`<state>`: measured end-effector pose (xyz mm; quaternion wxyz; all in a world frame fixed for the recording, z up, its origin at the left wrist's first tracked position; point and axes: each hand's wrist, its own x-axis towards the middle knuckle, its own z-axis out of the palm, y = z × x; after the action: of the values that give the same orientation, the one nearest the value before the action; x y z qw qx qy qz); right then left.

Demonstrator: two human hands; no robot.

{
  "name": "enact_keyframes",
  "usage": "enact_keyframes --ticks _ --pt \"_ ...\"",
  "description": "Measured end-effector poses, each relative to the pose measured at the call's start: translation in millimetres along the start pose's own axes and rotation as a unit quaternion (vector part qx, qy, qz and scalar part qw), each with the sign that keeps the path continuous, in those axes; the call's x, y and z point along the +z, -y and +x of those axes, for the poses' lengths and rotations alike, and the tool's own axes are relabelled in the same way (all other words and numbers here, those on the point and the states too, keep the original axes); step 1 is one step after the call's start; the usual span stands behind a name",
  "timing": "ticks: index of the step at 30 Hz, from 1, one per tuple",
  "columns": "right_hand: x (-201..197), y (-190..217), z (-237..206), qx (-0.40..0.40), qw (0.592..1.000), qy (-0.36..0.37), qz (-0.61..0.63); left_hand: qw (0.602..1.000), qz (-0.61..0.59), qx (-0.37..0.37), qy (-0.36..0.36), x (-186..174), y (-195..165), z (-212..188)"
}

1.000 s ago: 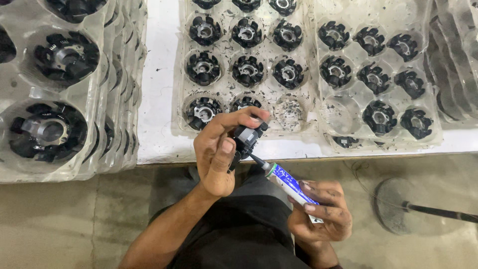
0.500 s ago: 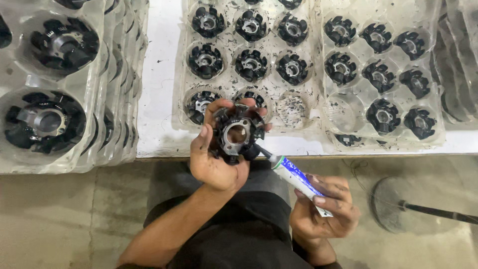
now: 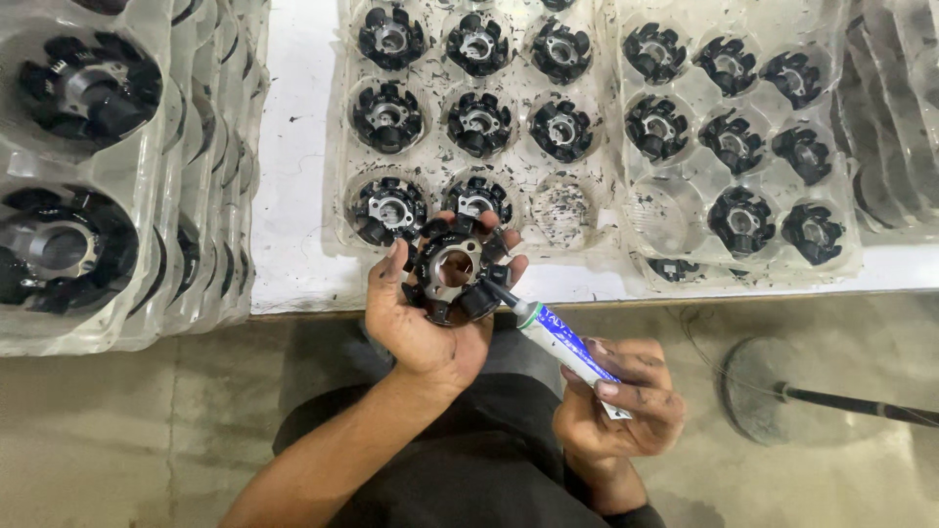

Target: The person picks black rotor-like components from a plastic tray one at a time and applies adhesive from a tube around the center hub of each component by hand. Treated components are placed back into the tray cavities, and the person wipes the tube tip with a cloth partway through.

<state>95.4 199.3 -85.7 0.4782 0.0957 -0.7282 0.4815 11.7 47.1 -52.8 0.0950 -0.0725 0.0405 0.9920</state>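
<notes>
A: What's the left hand (image 3: 425, 318) got?

B: Black round part w/ radial arms (image 3: 452, 270), metal hub in the middle w/ a hole. Cupped in the palm, thumb on its left rim, fingertips wrapped over the top and right edge. Firm hold, hub face turned up to the camera.

A: And the right hand (image 3: 618, 406)?

B: Closed round a blue-and-white tube (image 3: 565, 342), low and right of the part. Fingers curled over the tube's back end, thumb hidden underneath. Tube slants up-left; its dark nozzle tip meets the part's lower right edge, right by the left fingertips. Can't tell if anything's coming out.

A: What's round the grip?

B: Just above it, edge of a white bench (image 3: 298, 196), w/ a clear plastic tray (image 3: 533, 240) of pockets. Most pockets hold the same black parts; two nearest ones sit directly behind the held part, touching distance almost. One pocket just right of those is bare, speckled w/ dark bits. Second clear tray (image 3: 636, 249) further right, also mostly filled, one pocket bare. Far left of the grip: a stack of trays (image 3: 147, 293), bigger-looking black parts in the top one. Below both hands, dark clothing of the person's lap, concrete floor. Well right of the tube hand, a round base w/ a rod (image 3: 773, 391) on the floor.
</notes>
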Motion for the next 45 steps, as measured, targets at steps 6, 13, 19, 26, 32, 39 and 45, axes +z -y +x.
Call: enact_keyframes --ticks 6,13,19,26,32,39,45 --pt "0 -3 -5 0.025 0.999 -0.003 0.022 1.0 -0.012 -0.007 -0.008 -5 2 1" --pt "-2 0 0 0.042 0.999 0.011 0.015 0.998 -0.039 -0.041 -0.03 -3 1 5" --pt "-10 3 7 0.059 0.998 -0.002 -0.023 0.999 -0.024 -0.035 -0.004 -2 2 12" --pt "-39 -22 11 0.067 0.978 -0.143 0.133 0.968 0.231 -0.043 0.093 -47 32 119" --pt "-71 -35 9 0.105 0.965 -0.162 0.176 0.855 0.506 0.016 0.117 -74 103 191" --pt "-107 -45 2 0.074 0.961 -0.233 0.13 0.387 0.863 0.136 0.295 -52 96 188" --pt "-120 -51 -6 0.105 0.949 -0.266 0.132 0.282 0.908 0.216 0.221 -12 89 211"
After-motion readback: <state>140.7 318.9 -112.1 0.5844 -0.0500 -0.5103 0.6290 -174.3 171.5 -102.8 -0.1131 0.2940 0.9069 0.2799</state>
